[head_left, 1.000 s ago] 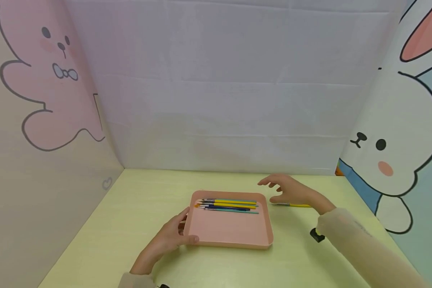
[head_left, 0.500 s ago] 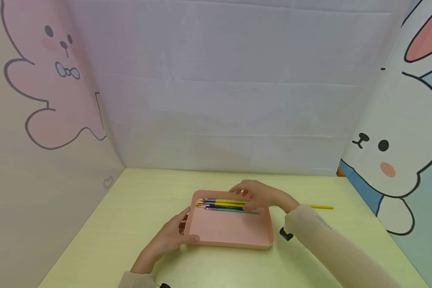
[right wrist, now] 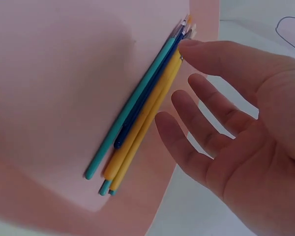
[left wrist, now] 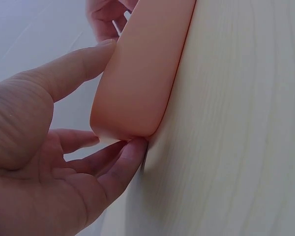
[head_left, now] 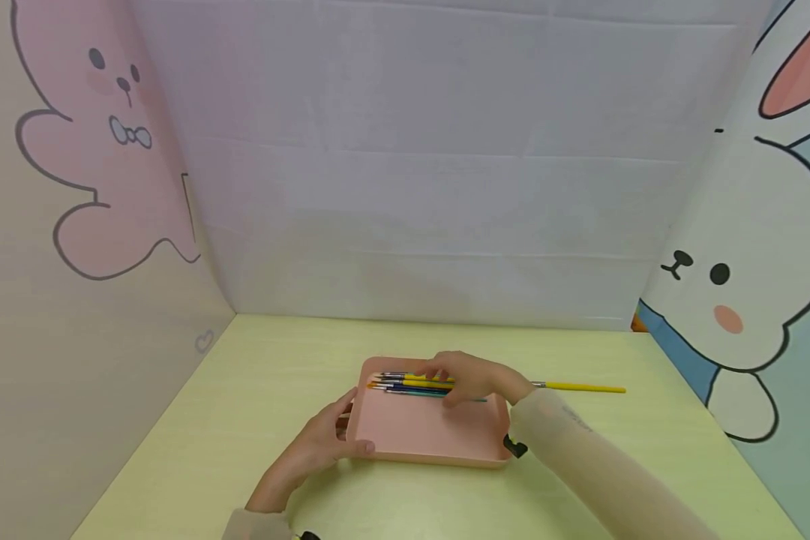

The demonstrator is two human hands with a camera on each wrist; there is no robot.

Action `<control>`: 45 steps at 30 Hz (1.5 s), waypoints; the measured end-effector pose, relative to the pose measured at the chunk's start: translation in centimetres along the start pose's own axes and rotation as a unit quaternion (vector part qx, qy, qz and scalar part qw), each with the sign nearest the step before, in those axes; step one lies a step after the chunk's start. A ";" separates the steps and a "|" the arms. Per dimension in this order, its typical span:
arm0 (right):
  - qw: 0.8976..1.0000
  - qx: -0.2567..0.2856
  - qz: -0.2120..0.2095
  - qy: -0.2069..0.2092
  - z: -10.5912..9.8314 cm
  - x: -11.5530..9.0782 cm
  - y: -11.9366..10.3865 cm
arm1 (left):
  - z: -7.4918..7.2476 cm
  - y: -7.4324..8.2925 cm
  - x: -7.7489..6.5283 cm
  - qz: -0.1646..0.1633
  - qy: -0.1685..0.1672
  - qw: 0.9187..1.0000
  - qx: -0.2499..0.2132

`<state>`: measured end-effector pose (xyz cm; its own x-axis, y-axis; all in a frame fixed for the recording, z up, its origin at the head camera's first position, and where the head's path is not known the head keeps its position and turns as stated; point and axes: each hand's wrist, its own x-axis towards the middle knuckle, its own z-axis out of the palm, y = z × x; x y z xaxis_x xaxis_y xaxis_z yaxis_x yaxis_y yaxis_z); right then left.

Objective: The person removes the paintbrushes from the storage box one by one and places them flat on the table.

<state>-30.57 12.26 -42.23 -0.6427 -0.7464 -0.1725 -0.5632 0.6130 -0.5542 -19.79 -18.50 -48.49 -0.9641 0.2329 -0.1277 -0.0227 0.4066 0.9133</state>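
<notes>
A shallow pink tray (head_left: 412, 431) lies on the table. My left hand (head_left: 317, 442) holds it at the near left corner, thumb on the near rim and fingers against the left side. Several slim paintbrushes lie together toward the tray's far side; in the right wrist view they have yellow (right wrist: 142, 115), teal (right wrist: 131, 104) and dark blue handles (right wrist: 119, 142). Over their handles hovers my right hand (head_left: 469, 376), its fingers spread and bent a little, holding nothing. The thumb tip overlaps the brushes in the right wrist view; whether it touches them I cannot tell.
One more paintbrush with a yellow handle (head_left: 583, 388) lies on the pale table (head_left: 297, 352) right of the tray, partly behind my right wrist. A white backdrop (head_left: 412, 187) rises at the back, with cartoon-printed panels at both sides.
My right hand has moved left, from above the loose yellow paintbrush to over the brushes in the tray, and lowered. My left hand has stayed on the tray, which has not moved.
</notes>
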 end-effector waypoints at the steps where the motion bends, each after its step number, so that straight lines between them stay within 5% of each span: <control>1: 1.000 -0.006 0.002 -0.002 0.1 0.1 0.0 | 0.0 0.0 0.0 -0.001 0.001 1.000 0.000; 27: 0.996 -0.069 0.037 -0.042 1.1 1.5 0.0 | -0.3 0.1 0.0 -0.004 0.002 1.000 -0.003; 45: 0.996 -0.061 0.060 -0.013 1.8 1.4 -0.2 | 0.0 0.2 0.2 -0.003 -0.001 1.000 -0.002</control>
<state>-30.42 10.66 -43.89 -0.6965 -0.6711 -0.2541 -0.5431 0.7244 -0.4245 -19.97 -18.42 -48.36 -0.9636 0.2314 -0.1342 -0.0300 0.4049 0.9139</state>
